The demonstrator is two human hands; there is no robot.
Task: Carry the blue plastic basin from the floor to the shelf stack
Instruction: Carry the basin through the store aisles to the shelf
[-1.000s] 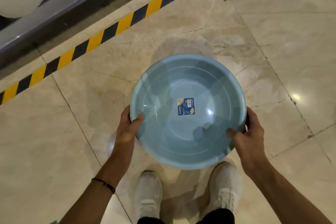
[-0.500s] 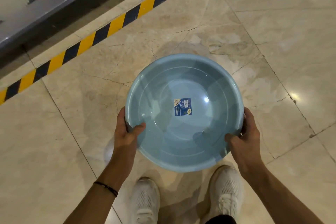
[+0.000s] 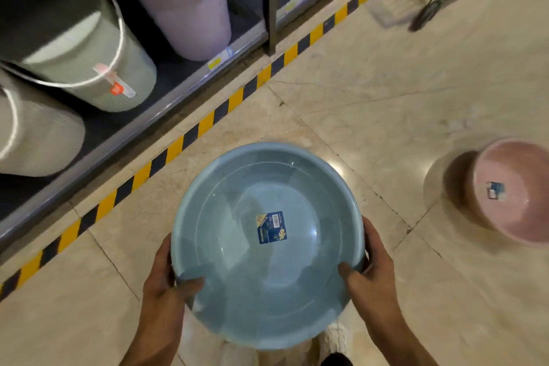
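Head view: blue basin (image 3: 267,264) is held mouth-up above the marble floor (image 3: 386,98), in front of the person and near the low shelf (image 3: 148,125) beyond the yellow-black tape (image 3: 205,125), with a blue sticker (image 3: 271,227) inside its bottom. Left hand (image 3: 166,285) grips the left rim with the thumb inside the bowl, and right hand (image 3: 374,273) grips the right rim the same way. A green ribbed bucket (image 3: 89,68) and a lilac bucket (image 3: 190,9) stand on the shelf; a blurred pink basin (image 3: 517,196) sits on the floor well off to the right.

hands (image 3: 375,273): bare | forearms (image 3: 156,333): bare, unsleeved | shoes (image 3: 332,336): white, mostly hidden | trouser hem (image 3: 337,361): dark
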